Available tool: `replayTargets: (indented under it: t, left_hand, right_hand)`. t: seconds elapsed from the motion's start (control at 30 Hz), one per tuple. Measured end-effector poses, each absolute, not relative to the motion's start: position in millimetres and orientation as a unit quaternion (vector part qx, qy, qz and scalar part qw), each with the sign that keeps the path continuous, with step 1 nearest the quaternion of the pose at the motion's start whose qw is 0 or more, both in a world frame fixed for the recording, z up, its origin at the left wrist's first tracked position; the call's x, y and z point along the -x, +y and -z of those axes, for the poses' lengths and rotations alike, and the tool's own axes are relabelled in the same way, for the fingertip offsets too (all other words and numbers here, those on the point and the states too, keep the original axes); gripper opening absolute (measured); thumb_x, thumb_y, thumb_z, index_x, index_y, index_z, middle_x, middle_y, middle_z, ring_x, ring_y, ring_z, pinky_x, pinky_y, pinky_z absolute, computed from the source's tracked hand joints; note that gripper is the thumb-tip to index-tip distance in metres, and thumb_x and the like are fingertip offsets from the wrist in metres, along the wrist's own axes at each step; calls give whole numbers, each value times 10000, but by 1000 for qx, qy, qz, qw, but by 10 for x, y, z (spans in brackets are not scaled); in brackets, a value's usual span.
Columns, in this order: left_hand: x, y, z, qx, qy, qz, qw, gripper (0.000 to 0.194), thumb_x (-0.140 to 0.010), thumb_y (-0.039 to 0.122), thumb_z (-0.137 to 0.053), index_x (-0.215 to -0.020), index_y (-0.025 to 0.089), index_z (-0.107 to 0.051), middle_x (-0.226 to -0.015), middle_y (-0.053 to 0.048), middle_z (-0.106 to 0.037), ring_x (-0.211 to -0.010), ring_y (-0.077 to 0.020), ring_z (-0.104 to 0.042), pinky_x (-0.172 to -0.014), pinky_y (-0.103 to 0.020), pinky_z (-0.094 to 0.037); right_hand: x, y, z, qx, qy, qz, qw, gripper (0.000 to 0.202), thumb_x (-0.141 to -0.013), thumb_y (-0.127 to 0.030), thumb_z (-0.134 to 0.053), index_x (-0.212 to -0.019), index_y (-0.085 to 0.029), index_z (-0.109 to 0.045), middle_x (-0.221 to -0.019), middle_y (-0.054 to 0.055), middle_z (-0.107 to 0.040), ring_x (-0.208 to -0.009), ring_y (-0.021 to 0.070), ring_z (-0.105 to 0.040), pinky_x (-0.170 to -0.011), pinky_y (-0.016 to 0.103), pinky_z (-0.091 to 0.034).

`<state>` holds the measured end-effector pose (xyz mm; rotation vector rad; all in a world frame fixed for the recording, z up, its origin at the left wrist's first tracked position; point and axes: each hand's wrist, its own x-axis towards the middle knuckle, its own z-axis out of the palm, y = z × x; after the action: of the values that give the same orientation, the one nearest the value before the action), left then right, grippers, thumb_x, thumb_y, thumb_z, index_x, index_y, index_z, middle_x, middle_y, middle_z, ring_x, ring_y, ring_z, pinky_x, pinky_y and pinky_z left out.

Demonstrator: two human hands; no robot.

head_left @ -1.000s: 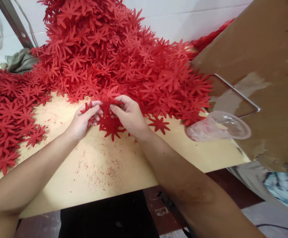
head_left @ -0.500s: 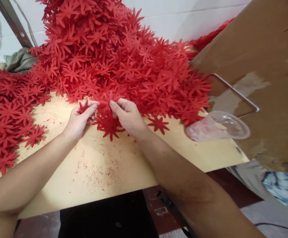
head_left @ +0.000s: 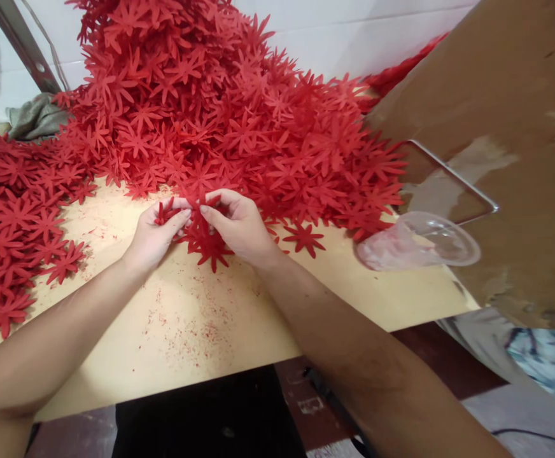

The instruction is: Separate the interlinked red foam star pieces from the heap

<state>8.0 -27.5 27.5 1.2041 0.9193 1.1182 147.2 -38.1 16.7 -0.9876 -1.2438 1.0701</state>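
Observation:
My left hand (head_left: pixel 158 232) is closed, its thumb and fingers pinching a red petal cutout (head_left: pixel 165 211) with narrow petals. Close beside it, my right hand (head_left: pixel 239 222) pinches another red cutout (head_left: pixel 200 205) between thumb and fingertips; the two hands almost meet. Whether they share one cutout or hold separate ones is partly hidden by the fingers. Right below the hands lie several more red cutouts (head_left: pixel 213 251) on the table. A single cutout (head_left: pixel 305 238) rests to the right of my right wrist.
A tall heap of red cutouts (head_left: pixel 201 108) fills the back, with a lower pile (head_left: pixel 10 222) at left. A clear plastic cup (head_left: pixel 454 238) lies tipped at right by a large cardboard sheet (head_left: pixel 511 159) with a metal handle. Red specks dot the pale tabletop (head_left: pixel 115 356). A grey cloth (head_left: pixel 39 116) sits back left.
My right hand has shifted slightly left, closer to my left hand. The cutout between them now stands up with its petals spread, where before it was stretched flat between the fingertips.

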Motion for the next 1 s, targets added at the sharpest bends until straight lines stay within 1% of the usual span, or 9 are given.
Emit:
replayTargets:
  t: [0.2, 0.37, 0.5, 0.6, 0.7, 0.77, 0.87, 0.93, 1.0]
  left_hand:
    - [-94, -279, -289, -525, 389, -476, 588, 132, -692, 251, -732, -729, 169, -635, -603, 35, -558, -530, -49, -475, -513, -201, -392]
    - [-114, -326, -334, -537, 371, -468, 596, 147, -694, 275, -734, -718, 170, -634, -609, 38, -564, -519, -46, -459, -527, -200, -393]
    - [-89, -296, -320, -497, 371, -470, 628, 148, -765, 297, -634, -837, 171, -661, -640, 29, -570, -485, -39, -436, -444, -189, -324]
    - [-49, -248, -318, -436, 360, -457, 687, 212, -781, 258, -508, -880, 145, -657, -662, 5, -595, -476, -50, -460, -419, -191, -320]
    - [-30, -234, -333, -400, 346, -443, 724, 299, -736, 189, -440, -943, 115, -643, -707, -24, -653, -514, -74, -531, -456, -198, -384]
    - [-40, -248, -342, -398, 360, -426, 729, 340, -742, 155, -437, -1021, 92, -621, -747, -48, -692, -555, -90, -587, -497, -202, -425]
    - [-68, -276, -336, -397, 392, -415, 719, 378, -811, 152, -482, -1179, 98, -549, -809, -76, -728, -656, -125, -666, -591, -228, -491]
    - [-76, -282, -314, -395, 397, -424, 712, 394, -841, 176, -522, -1232, 128, -519, -837, -76, -735, -706, -141, -689, -646, -260, -523]
    - [-71, -272, -281, -398, 394, -434, 706, 371, -847, 193, -550, -1214, 144, -546, -834, -69, -735, -716, -145, -695, -674, -280, -540]
  right_hand:
    - [-1531, -344, -117, 411, -548, -456, 569, 315, -727, -501, -658, -717, -199, -570, -695, -12, -601, -680, 111, -555, -689, 290, -482]
    - [-1556, -357, -131, 436, -582, -408, 552, 411, -757, -584, -592, -665, -191, -512, -617, -29, -484, -595, 90, -448, -586, 261, -397]
    - [-1589, -373, -180, 492, -588, -352, 537, 467, -817, -584, -509, -590, -202, -367, -575, -48, -350, -550, 73, -329, -534, 256, -301]
    - [-1668, -335, -167, 530, -581, -295, 543, 451, -874, -522, -455, -588, -208, -305, -571, -48, -312, -544, 75, -312, -540, 261, -300]
    - [-1807, -236, -74, 565, -568, -164, 575, 352, -873, -480, -476, -663, -207, -404, -657, -21, -405, -600, 97, -395, -604, 284, -379]
    - [-1891, -181, -13, 571, -570, -59, 588, 281, -822, -478, -560, -845, -204, -505, -845, 36, -493, -734, 139, -486, -687, 334, -437]
    - [-1912, -201, -20, 558, -610, 38, 561, 380, -796, -464, -603, -1061, -204, -524, -1062, 110, -503, -977, 232, -516, -819, 439, -447]
    - [-1829, -283, -82, 535, -659, 49, 527, 300, -838, -429, -559, -1044, -212, -549, -1037, 100, -548, -1011, 249, -516, -882, 476, -418]
    - [-1687, -379, -138, 501, -706, 30, 500, 229, -859, -401, -535, -991, -219, -573, -960, 73, -597, -957, 233, -536, -897, 468, -406]
